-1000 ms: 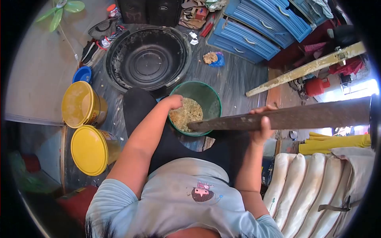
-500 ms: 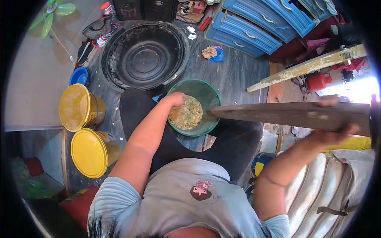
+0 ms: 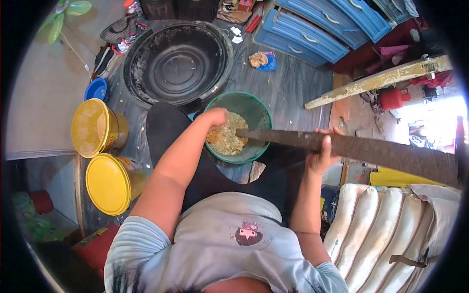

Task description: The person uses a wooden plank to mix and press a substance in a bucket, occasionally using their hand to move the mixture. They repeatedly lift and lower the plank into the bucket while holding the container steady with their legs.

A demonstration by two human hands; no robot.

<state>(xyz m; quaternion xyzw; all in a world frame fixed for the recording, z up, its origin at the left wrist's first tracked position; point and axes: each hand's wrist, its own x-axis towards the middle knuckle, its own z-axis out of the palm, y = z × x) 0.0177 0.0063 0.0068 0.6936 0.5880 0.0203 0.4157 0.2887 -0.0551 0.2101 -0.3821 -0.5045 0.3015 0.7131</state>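
Between my legs stands a green bucket (image 3: 266, 103) with a pale yellowish, crumbly mash (image 3: 228, 139) in its bottom. My left hand (image 3: 215, 117) is closed over the bucket's left rim; its fingertips are hidden on the inside. A long, dark wooden post (image 3: 391, 152) slants in from the right, its narrow end inside the bucket over the mash. My right hand (image 3: 324, 153) is wrapped around this post to the right of the bucket, with the thumb on the near side and fingers showing at the far edge.
A large black basin (image 3: 178, 63) sits beyond my knees. To the left are two yellow-lidded tubs (image 3: 108, 183) and a small blue bowl (image 3: 96, 89). Blue drawers (image 3: 303, 36) stand at the back right, near a pale worn wooden beam (image 3: 376, 82). A white ridged cushion (image 3: 371, 219) lies at right.
My right hand has moved left along the post, from near its wide end to closer to the bucket. The post's narrow end reaches further left over the mash. My left hand stays put.
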